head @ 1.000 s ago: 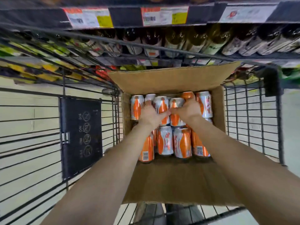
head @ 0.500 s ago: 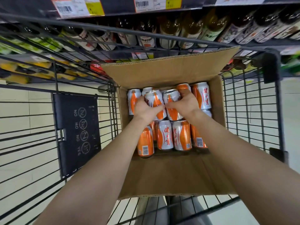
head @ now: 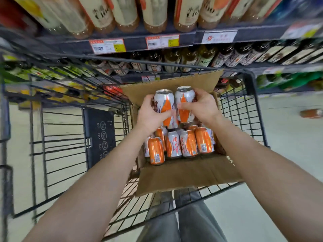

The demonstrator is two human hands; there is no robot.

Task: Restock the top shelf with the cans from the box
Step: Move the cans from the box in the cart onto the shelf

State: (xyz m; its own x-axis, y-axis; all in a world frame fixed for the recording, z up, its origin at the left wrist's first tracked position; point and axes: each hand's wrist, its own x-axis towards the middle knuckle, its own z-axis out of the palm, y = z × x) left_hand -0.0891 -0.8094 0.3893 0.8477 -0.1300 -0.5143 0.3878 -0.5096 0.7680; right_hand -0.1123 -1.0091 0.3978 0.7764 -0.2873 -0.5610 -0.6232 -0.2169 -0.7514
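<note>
**A:** Where are the hands?

**B:** Both are over the far half of the box (head: 188, 173). The left hand (head: 150, 116) is curled round the left can (head: 163, 102) from its outer side, thumb across the front. The right hand (head: 202, 109) wraps the right can (head: 185, 100) the same way from the other side. The two stand upright, side by side and touching.

**A:** Are they free of the box?

**B:** They're held above the cans (head: 187, 144) packed upright inside. Their bases are just over those tops, though I cannot tell whether they touch. The far flap (head: 201, 81) stands up close behind them, its top edge a little higher than their lids.

**A:** What about the box edges?

**B:** The near cardboard side leans out towards the person. The right wall runs just beside the right mesh of the cart (head: 258, 109). One orange can (head: 156, 151) sits at the near-left corner of the cluster.

**A:** How much room is there around?

**B:** Left of the box there is wire floor, and a dark panel (head: 99, 135) hangs on the cart's side. Ahead, the cart's far rim crosses in front of a row of dark bottles (head: 206, 56). Above them runs a shelf (head: 192, 39) edge with price tags (head: 107, 46), and on it stand pale bottles (head: 153, 14), shoulder to shoulder. Well to the right, something blurred and orange (head: 311, 113) lies on the floor.
</note>
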